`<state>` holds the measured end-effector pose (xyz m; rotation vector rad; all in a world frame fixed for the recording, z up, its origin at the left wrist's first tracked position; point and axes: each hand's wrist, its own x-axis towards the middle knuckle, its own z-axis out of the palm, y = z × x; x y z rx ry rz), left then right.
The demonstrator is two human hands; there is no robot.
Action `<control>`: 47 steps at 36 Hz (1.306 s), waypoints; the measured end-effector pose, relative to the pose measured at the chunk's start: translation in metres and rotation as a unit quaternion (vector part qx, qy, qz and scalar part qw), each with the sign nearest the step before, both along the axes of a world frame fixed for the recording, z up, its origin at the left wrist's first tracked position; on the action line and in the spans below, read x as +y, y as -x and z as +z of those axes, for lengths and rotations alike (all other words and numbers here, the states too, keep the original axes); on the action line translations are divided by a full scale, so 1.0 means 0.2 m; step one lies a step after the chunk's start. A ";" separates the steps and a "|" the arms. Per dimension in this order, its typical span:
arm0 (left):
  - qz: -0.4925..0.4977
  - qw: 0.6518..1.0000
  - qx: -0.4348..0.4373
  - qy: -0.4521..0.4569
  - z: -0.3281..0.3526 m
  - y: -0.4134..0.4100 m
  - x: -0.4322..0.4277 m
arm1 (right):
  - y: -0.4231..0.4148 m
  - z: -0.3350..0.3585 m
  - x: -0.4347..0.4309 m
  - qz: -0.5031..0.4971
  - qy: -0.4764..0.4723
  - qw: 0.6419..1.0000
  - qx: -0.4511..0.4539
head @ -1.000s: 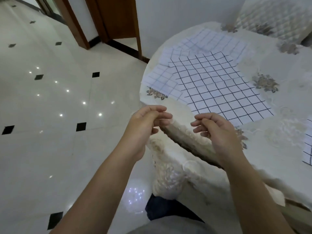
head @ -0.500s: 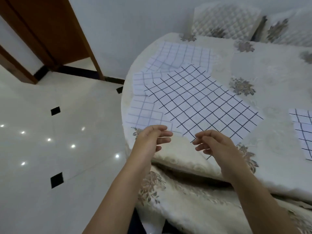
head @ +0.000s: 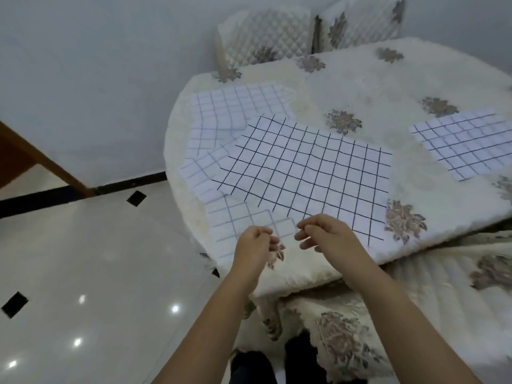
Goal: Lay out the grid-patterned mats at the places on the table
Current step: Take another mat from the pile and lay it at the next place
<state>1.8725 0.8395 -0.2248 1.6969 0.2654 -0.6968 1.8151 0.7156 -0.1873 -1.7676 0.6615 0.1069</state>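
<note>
Mats first: a loose heap of grid-patterned mats (head: 238, 128) sits at the left end of the table (head: 360, 87), several pale ones fanned under one bold-lined top mat (head: 310, 178), all overlapping, none squared to a place. One pale corner (head: 243, 223) pokes out toward the table edge.

Left hand (head: 253, 246) hovers over that near corner, fingers curled w/ thumb pinched to fingertips; can't tell if it pinches the mat edge or nothing. Right hand (head: 327, 236) is just beside it, over the near edge of the top mat, fingers half curled, likewise looks pinched but no mat visibly lifted, so can't tell.

Further right, well apart from the heap, a single laid mat (head: 465, 145) lies flat on the cloth, prob. one place already done.

Judgement: step in hand = picking the next mat off the heap. Next move calls for separating just one sheet, lifting w/ both hands so it doesn't drag the others, then carrying it to a free place & flattening it.
</note>
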 end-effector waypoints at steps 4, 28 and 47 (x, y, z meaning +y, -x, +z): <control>-0.011 0.998 0.055 0.020 -0.11 -0.03 -0.09 | 0.00 -0.05 -0.04 -0.048 0.009 0.998 0.029; 0.182 0.934 0.292 0.098 -0.30 -0.42 -0.41 | -0.47 -0.50 -0.26 -0.023 0.020 0.992 0.119; -0.022 0.987 0.155 0.026 -0.24 -0.71 -0.31 | -0.58 -0.46 -0.24 -0.147 0.059 0.984 0.078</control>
